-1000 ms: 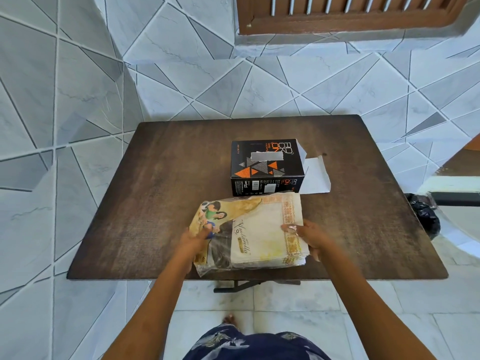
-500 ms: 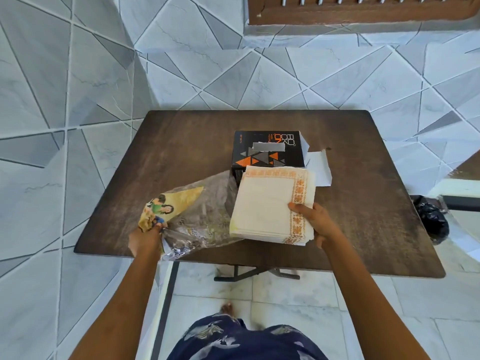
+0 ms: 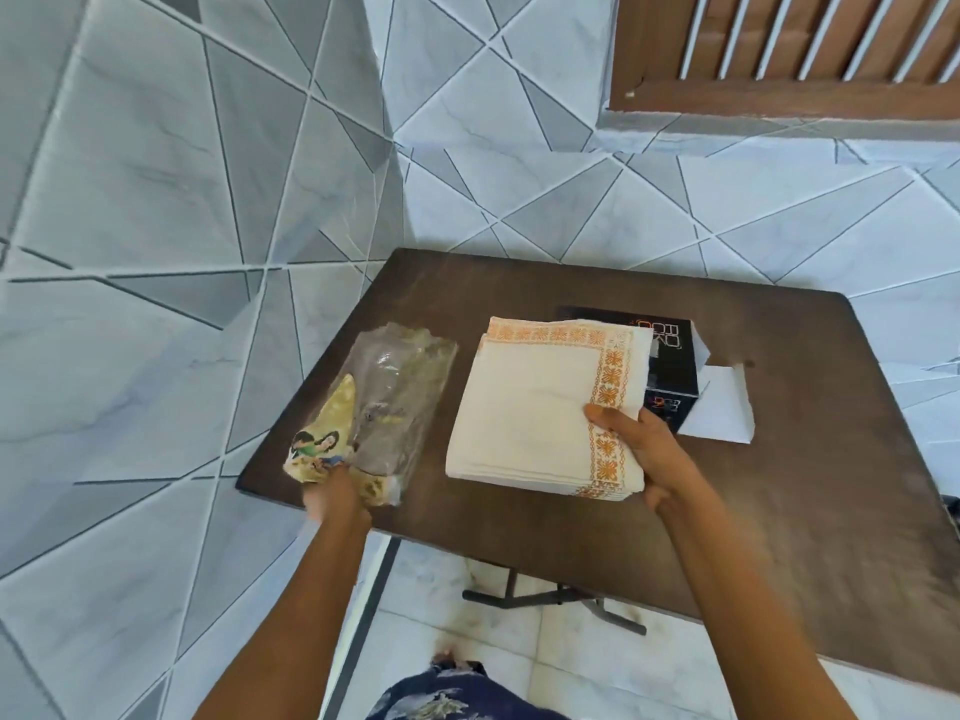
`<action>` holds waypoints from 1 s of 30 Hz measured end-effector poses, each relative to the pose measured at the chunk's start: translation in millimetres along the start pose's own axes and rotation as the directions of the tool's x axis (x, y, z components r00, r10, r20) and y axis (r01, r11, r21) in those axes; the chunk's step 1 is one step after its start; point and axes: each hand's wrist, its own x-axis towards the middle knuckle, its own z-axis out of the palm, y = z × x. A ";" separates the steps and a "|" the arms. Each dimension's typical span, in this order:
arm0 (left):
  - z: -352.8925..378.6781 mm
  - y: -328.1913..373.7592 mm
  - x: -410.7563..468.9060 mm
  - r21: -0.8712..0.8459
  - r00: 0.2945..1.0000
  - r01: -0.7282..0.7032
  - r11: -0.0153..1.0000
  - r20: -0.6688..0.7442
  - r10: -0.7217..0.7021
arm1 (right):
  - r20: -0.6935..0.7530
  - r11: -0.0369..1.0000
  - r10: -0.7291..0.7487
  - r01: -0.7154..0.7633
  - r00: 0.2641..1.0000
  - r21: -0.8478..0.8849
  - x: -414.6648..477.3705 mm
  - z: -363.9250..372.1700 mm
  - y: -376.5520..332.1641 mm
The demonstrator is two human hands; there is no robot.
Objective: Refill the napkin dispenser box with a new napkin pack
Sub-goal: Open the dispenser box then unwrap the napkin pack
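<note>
A stack of cream napkins (image 3: pixel 535 407) with an orange patterned border is held above the dark wooden table (image 3: pixel 810 485). My right hand (image 3: pixel 641 449) grips the stack at its right edge, thumb on top. My left hand (image 3: pixel 332 498) grips the empty clear plastic wrapper (image 3: pixel 384 407), which bears a printed picture, over the table's left corner. The black napkin dispenser box (image 3: pixel 670 366) with orange print stands behind the stack, partly hidden by it. Its white flap (image 3: pixel 719 407) lies open to the right.
The table stands in a corner of grey tiled walls (image 3: pixel 156 226). A brown wooden shutter (image 3: pixel 779 49) is at the upper right. The table's metal legs (image 3: pixel 550 600) and the pale tiled floor show below the front edge.
The napkin stack has come fully out of the wrapper. My left hand has carried the empty wrapper off to the left while my right hand keeps the stack. My view has swung left.
</note>
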 end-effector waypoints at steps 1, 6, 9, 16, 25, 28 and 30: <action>3.6 -1.0 0.0 0.008 0.999 -0.040 0.999 -0.013 0.040 | 0.012 1.000 0.009 -0.009 1.000 0.000 5.8 10.6 -1.0; 20.8 -6.2 15.4 -0.059 0.970 -0.100 0.993 0.214 0.111 | 0.063 0.999 0.044 -0.046 0.997 0.029 41.2 68.2 5.6; 25.1 -0.7 27.5 -0.046 0.940 -0.025 0.999 0.339 0.039 | 0.089 0.991 0.083 -0.092 0.993 0.099 65.7 100.8 15.7; 17.2 13.8 66.5 -0.006 0.889 0.077 0.997 0.454 -0.066 | 0.174 0.918 0.185 -0.233 0.967 0.320 122.9 149.3 55.6; 9.6 34.5 110.3 0.016 0.910 0.112 0.994 0.401 -0.109 | -0.099 0.920 0.328 -0.294 0.939 0.259 152.9 137.5 106.7; 8.5 38.3 114.6 0.078 0.958 -0.065 0.995 0.284 0.041 | -0.190 0.941 0.312 -0.276 0.931 0.196 155.4 133.7 109.4; 8.8 42.9 114.3 0.210 0.958 -0.260 0.942 0.178 0.225 | -0.220 0.951 0.294 -0.262 0.930 0.163 157.9 134.7 110.1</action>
